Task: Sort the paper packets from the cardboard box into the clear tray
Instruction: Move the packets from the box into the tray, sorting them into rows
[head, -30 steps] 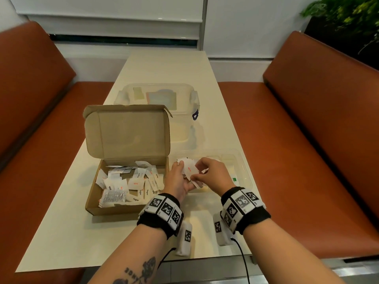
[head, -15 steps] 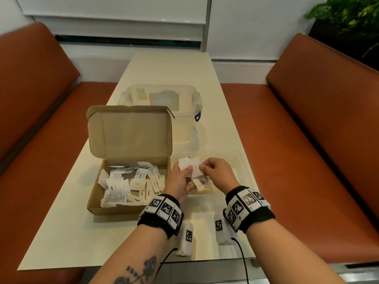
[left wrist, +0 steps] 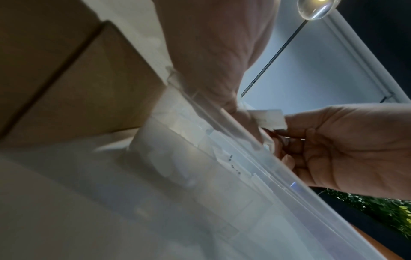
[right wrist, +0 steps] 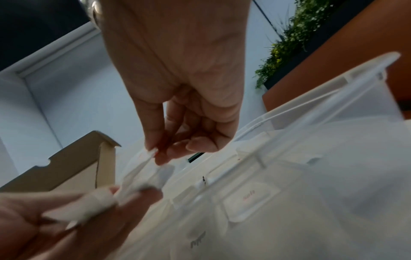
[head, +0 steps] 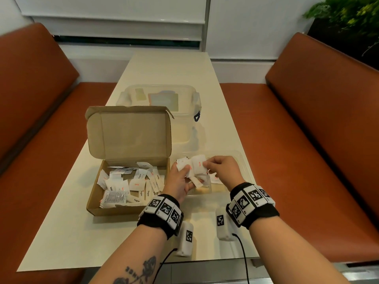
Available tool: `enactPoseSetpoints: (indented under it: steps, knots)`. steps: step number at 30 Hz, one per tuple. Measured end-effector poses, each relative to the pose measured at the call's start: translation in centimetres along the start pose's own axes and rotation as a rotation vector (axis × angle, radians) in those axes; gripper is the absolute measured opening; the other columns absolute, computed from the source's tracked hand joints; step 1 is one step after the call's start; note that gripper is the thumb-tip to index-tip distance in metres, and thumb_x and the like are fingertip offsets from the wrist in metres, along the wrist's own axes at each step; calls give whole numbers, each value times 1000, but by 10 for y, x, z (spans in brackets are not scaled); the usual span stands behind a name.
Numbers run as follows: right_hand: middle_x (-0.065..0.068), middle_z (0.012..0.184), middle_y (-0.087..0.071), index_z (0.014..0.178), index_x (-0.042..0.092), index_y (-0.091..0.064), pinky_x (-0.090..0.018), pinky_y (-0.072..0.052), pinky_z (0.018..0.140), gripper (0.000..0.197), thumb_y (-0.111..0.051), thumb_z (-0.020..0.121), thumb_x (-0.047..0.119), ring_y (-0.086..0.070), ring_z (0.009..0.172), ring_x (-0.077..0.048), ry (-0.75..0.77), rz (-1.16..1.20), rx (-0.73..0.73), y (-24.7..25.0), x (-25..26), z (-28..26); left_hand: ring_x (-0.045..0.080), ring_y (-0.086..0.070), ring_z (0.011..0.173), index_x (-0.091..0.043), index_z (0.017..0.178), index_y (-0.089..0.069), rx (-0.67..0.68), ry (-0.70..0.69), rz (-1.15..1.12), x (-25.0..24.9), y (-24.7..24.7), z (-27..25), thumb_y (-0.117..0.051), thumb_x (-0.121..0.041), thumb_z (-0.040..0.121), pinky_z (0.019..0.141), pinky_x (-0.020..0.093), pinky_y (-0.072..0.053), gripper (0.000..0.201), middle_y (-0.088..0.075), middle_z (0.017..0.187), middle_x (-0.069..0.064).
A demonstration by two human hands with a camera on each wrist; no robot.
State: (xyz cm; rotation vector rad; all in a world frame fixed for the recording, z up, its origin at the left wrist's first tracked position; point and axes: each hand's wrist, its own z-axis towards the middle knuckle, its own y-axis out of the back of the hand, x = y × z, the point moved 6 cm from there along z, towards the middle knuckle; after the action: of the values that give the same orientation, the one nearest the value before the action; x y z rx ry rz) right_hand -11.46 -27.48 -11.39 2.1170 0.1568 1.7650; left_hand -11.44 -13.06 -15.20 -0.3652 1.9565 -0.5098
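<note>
Your left hand (head: 180, 182) holds a fan of white packets (head: 191, 167) over the near left corner of the clear tray (head: 245, 169), its fingers curled round the bunch with the thumb on top. Your right hand (head: 222, 171) meets it from the right, thumb and forefinger pinching the edge of the packet with red print at the front of the fan; in the right wrist view the fingers (right wrist: 155, 140) nip that thin white edge while the other fingers curl in under the palm. The tray sits on the desk (head: 61, 232) just right of the cardboard box (head: 123, 210), and a few packets already lie in its compartments; one marked in red shows through the tray wall in the right wrist view. The box stands open with its lid (head: 129, 132) upright at the back, and a loose heap of packets (head: 131, 183) still covers its floor, some printed "Sugar", "Salt" and "Pepper". Behind the box, farther along the desk, stands a clear lidded container (head: 160, 99). Both wrists wear black bands with square black-and-white markers. Orange benches (head: 307, 140) flank the desk on either side, and a green plant (head: 348, 15) shows at the far right.
</note>
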Motion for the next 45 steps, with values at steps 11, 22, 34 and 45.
enactPoseSetpoints:
  steps: [11,22,34,45]
  knots:
    - [1,69,-65,78,4,-73,-19,-41,62,14,-68,83,16,-54,62,-8,-44,73,-38,7,-8,-4,27,-69,84,-9,129,-43,76,18,49,-1,-18,-2,-50,-5,96,63,35,-60,34,-62,113,18]
    - [-1,62,-62,73,13,-61,-17,-40,51,22,-82,67,10,-55,53,-6,-57,81,-49,13,0,0,23,-69,81,-12,125,-47,74,18,166,4,-14,2,-54,-5,94,56,32,-57,32,-64,111,16]
    - [-2,71,-68,69,15,-60,-19,-43,53,17,-73,79,9,-58,57,-9,-78,169,-60,18,-4,-2,25,-67,83,-13,114,-50,-18,-4,148,2,-1,11,-52,2,93,54,35,-59,26,-61,107,14]
    - [-12,66,-61,75,6,-50,-22,-55,56,21,-65,81,-8,-61,50,-15,-109,259,-41,15,-7,-4,29,-67,95,-25,103,-54,14,-52,311,-1,-4,18,-66,2,83,81,52,-56,36,-65,106,9]
